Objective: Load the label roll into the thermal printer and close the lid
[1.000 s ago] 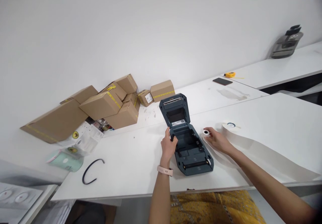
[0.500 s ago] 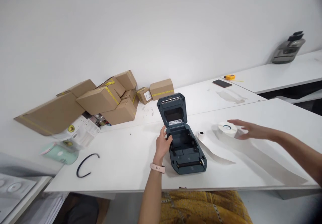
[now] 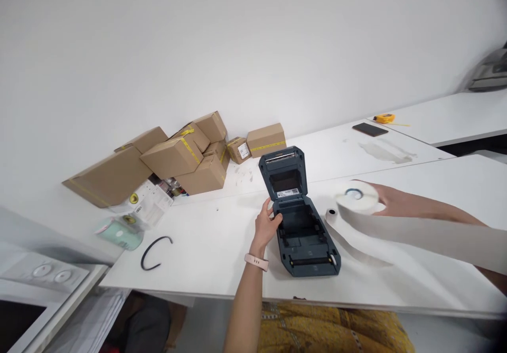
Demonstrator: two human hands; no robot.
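A dark blue-grey label printer (image 3: 299, 221) stands on the white table with its lid raised, so its inner bay shows. My left hand (image 3: 267, 227), with a pink band at the wrist, is closed on the printer's left edge, thumb over the rim. To the right, my right hand (image 3: 390, 200) grips a large white label roll (image 3: 370, 197), with part of the fingers hidden behind it. A long loose strip trails rightward from that roll across my forearm. Between printer and large roll lies a small paper roll (image 3: 331, 215) with its strip unrolled.
Cardboard boxes (image 3: 170, 155) are piled at the back left against the wall. A black headband-like loop (image 3: 148, 252) and a mint-green pouch (image 3: 121, 234) lie at the left. A phone (image 3: 370, 129) and yellow tape measure (image 3: 384, 118) are at the back right.
My right hand has closed on the large label roll and raised it off the table, its strip lifting along. My left hand stays on the printer. The view has swung slightly left.
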